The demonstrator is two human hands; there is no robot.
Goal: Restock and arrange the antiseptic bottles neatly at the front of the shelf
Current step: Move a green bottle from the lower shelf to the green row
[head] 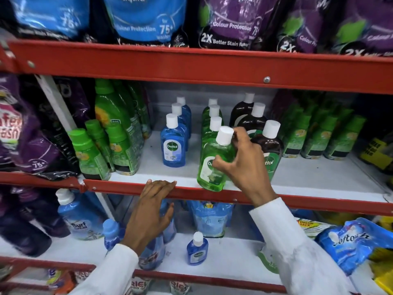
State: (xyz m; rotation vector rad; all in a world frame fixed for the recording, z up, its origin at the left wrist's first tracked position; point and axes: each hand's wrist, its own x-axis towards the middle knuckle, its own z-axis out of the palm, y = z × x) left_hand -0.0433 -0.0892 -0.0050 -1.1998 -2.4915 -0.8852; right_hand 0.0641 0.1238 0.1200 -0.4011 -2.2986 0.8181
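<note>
Centre frame: our right hand (244, 165) fingers grip the green Dettol bottle (214, 165), tilted over the middle shelf (319, 177) front edge, label half hidden | lower centre: our left hand (148, 211) fingers spread open on the red shelf lip (119, 185) | upper packs cut off.

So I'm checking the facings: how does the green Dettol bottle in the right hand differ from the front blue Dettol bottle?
The green Dettol bottle tilts at the shelf's front edge, held by the right hand; the blue Dettol bottle stands upright, farther back, untouched. Green liquid versus blue. Both have white caps and Dettol labels.
</note>
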